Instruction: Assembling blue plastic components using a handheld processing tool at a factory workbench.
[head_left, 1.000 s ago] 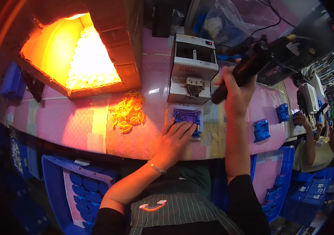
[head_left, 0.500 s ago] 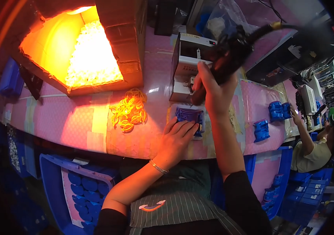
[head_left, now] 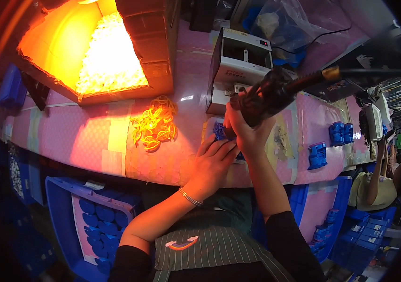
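On the pink-covered bench, a blue plastic part (head_left: pixel 218 131) sits in front of me, mostly hidden by my hands and the tool. My left hand (head_left: pixel 213 165) presses over its near side, fingers extended across it, steadying it. My right hand (head_left: pixel 247 134) is wrapped around a black corded power screwdriver (head_left: pixel 267 96), whose lower end points down at the part. Whether its tip touches the part is hidden. Just behind stands a white screw feeder (head_left: pixel 216 91). To the left lies a loose pile of yellow-looking rings (head_left: pixel 154 124).
A cardboard box (head_left: pixel 156 75) with a glowing, brightly lit heap inside stands at the back left. More blue parts (head_left: pixel 317 156) stand on the right of the bench. Below the bench edge is a blue bin (head_left: pixel 59 221) of round blue pieces. A co-worker (head_left: pixel 373 190) sits at far right.
My right hand has brought the screwdriver down and nearer, from beside the screw feeder to over the blue part. My left hand stays on the part. The co-worker's arm has moved away from the blue parts.
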`<state>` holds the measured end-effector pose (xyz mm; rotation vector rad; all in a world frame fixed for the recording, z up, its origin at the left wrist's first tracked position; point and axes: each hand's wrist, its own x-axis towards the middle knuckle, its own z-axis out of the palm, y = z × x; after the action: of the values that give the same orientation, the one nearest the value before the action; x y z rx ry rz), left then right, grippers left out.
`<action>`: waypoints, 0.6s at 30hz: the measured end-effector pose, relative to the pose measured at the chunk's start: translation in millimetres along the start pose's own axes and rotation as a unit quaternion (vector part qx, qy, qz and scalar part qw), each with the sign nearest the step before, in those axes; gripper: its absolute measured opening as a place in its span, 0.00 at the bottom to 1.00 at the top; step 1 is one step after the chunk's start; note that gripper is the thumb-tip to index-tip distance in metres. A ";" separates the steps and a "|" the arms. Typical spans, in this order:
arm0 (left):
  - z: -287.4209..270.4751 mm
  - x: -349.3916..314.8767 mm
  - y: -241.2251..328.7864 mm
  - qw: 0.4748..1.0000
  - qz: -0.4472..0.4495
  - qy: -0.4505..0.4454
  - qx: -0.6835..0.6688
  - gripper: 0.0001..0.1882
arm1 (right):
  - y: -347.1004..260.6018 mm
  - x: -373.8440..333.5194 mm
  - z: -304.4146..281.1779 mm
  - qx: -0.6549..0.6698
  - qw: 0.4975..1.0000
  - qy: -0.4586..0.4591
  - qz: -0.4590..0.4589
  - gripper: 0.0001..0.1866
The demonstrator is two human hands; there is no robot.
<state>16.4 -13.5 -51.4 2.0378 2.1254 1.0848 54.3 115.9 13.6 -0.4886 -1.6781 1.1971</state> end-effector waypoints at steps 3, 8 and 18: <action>1.8 -1.0 -0.7 1.000 0.000 0.001 -0.002 0.21 | 5.2 -7.7 -2.7 0.028 0.999 -0.021 0.017 0.18; 0.4 0.4 0.3 1.000 0.000 0.015 -0.008 0.19 | 8.6 -11.4 -1.0 0.038 0.999 -0.018 -0.027 0.20; 3.2 -1.5 -2.2 1.000 -0.002 0.009 -0.018 0.24 | -24.5 11.6 0.9 0.118 0.986 0.087 0.085 0.06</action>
<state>16.1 -13.2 -55.5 2.0144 2.1010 1.1366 53.4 113.7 40.6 -0.5792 -1.3474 1.4134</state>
